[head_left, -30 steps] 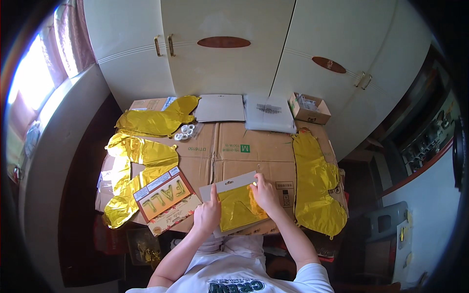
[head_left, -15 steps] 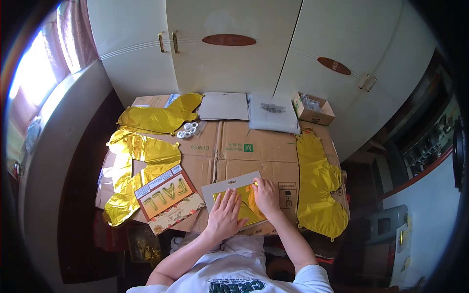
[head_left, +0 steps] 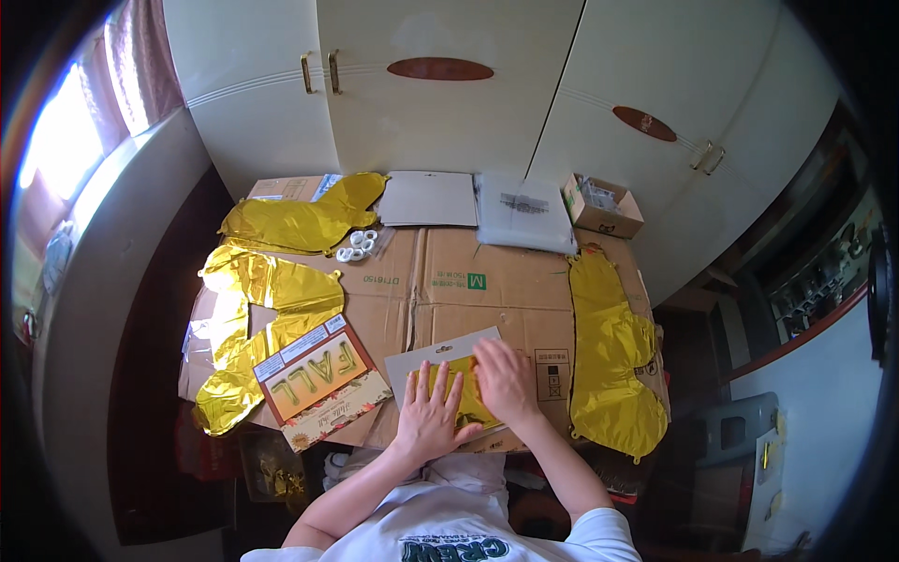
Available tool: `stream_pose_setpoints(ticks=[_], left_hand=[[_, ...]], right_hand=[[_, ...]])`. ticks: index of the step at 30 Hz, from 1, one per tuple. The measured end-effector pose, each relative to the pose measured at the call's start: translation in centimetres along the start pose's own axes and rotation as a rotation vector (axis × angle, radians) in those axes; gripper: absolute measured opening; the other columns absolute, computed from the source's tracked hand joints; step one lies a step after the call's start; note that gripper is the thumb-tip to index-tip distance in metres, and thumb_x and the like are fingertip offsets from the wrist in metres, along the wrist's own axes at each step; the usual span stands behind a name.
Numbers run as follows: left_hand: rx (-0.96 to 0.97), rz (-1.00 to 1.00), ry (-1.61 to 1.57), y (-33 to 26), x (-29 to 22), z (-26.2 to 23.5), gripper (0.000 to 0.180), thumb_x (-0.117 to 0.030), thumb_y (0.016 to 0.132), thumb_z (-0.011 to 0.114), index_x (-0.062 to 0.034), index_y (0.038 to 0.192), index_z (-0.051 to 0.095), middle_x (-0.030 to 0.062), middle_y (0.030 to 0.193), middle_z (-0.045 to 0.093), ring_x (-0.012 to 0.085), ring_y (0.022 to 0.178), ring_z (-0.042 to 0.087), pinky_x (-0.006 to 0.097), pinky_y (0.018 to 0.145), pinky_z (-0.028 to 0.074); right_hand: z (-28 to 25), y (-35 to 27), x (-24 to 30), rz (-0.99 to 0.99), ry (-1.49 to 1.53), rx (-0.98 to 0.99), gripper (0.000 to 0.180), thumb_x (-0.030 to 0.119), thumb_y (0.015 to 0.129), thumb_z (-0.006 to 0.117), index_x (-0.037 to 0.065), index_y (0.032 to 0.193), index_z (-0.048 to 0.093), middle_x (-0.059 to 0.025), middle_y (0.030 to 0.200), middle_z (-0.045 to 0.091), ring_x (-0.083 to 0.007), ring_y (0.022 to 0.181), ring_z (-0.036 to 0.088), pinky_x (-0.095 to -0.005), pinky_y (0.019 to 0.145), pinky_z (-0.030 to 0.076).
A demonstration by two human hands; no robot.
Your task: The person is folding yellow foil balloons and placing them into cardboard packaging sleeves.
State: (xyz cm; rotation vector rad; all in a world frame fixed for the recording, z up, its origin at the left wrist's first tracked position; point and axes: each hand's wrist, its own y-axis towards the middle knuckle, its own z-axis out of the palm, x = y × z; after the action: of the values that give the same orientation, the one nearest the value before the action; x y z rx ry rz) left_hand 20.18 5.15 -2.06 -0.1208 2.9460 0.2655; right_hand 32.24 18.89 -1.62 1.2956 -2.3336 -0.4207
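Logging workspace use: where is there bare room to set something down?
Bare cardboard shows mid-table, between the grey card and the boards and clear plastic behind; a narrower strip runs between the right hand and the right-side gold foil. The left is crowded: more foil, with a printed card overlapping.

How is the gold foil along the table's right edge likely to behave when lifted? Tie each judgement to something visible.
Probably floppy: the foil lies flat and wrinkled. Likely light for its size, since it looks thin. Its shiny surface may feel slippery.

A pink curtain hangs beside pale cabinets.
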Motion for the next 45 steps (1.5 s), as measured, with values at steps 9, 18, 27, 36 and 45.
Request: stream_pose_setpoints(ticks=[9,18,27,36,45], left_hand=[[0.016,-0.016,0.005,0.2,0.1,0.3,0.095,-0.073,0.083,0.044,-0.0002,0.144,0.039,0.0229,0.151,0.032,0.0462,0.143,0.020,0.057,0.115,0.014],[0.026,-0.093,-0.024,-0.2,0.2,0.0,0.100,-0.076,0.080,0.047,0.0015,0.143,0.040,0.0329,0.148,0.030,0.0469,0.142,0.022,0.058,0.115,0.014],[0.088,-0.092,-0.027,-1.3,1.9,-0.8,0.113,-0.081,0.077,0.045,0.0111,0.142,0.032,0.0329,0.149,0.028,0.0428,0.143,0.021,0.063,0.114,0.008],[-0.031,0.020,-0.197,-5.1,1.7,-1.8,0.084,-0.054,0.080,0.067,0.0078,0.133,0.046,0.0284,0.143,0.038,0.0410,0.132,0.039,0.055,0.107,0.031],[0.348,-0.626,-1.754,-12.8,-1.2,3.7,0.038,-0.023,0.098,0.057,0.0049,0.124,0.055,0.0172,0.121,0.062,0.0244,0.109,0.062,0.037,0.095,0.049]], right_hand=[[1.0,-1.7,0.0,-0.099,-0.016,0.264,0.057,0.040,0.096,0.052,0.007,0.141,0.045,-0.0130,0.148,0.043,-0.0292,0.139,0.036,-0.0470,0.115,0.024],[0.1,-1.2,0.3,-0.036,-0.130,0.359,0.062,0.051,0.094,0.049,0.022,0.148,0.039,-0.0156,0.155,0.030,-0.0362,0.144,0.025,-0.0611,0.114,0.015],[0.3,-1.3,0.3,0.021,-0.133,0.386,0.073,0.059,0.091,0.047,0.020,0.151,0.033,-0.0145,0.157,0.026,-0.0333,0.146,0.020,-0.0596,0.116,0.010],[0.5,-1.4,0.1,-0.001,-0.138,0.361,0.076,0.061,0.090,0.048,0.016,0.149,0.035,-0.0146,0.155,0.029,-0.0339,0.145,0.022,-0.0590,0.116,0.013],[-0.2,-5.5,4.9,0.225,-0.198,0.317,0.077,0.060,0.091,0.046,0.011,0.150,0.033,-0.0199,0.154,0.028,-0.0407,0.143,0.022,-0.0612,0.114,0.014]])
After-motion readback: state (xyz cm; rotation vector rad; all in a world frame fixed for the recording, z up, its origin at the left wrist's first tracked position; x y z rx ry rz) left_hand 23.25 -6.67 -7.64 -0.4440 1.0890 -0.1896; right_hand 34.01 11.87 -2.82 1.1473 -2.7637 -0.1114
